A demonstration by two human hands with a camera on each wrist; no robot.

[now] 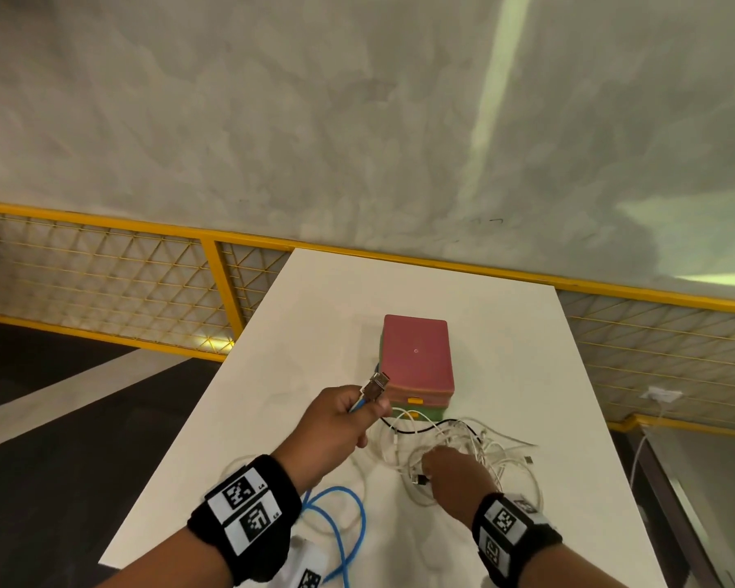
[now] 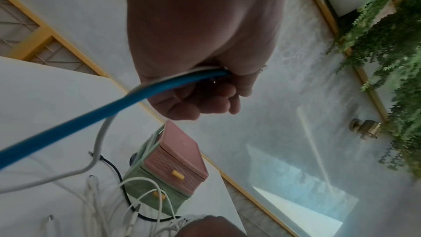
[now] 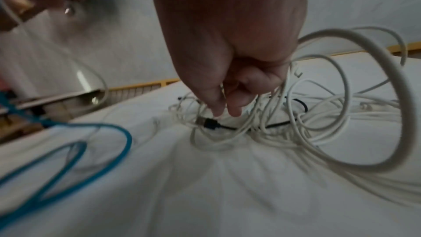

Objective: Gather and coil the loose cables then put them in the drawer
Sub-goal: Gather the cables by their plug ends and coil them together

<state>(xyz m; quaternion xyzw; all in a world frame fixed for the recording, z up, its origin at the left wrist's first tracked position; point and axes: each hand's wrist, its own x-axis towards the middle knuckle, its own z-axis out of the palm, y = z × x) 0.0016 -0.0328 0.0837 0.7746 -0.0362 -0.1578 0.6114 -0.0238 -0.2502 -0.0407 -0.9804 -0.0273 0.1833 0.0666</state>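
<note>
My left hand (image 1: 349,411) is raised over the white table (image 1: 527,333) and grips a blue cable (image 1: 342,519) just below its metal plug (image 1: 375,386). In the left wrist view the fist (image 2: 205,96) holds the blue cable (image 2: 109,113) with a white strand alongside. The rest of the blue cable lies in loops near the front edge. My right hand (image 1: 452,471) reaches into a tangle of white cables (image 1: 480,445). Its curled fingers (image 3: 237,109) hold white strands (image 3: 318,132) just above a black cable's plug (image 3: 210,123). A small drawer box (image 1: 416,358), pink over green, stands behind with both drawers shut.
A yellow mesh railing (image 1: 213,265) runs behind and beside the table. The table's left edge drops to a dark floor (image 1: 60,418). A white marker card (image 1: 306,566) lies near the front edge. A wall socket (image 1: 662,394) with a white lead is at the right.
</note>
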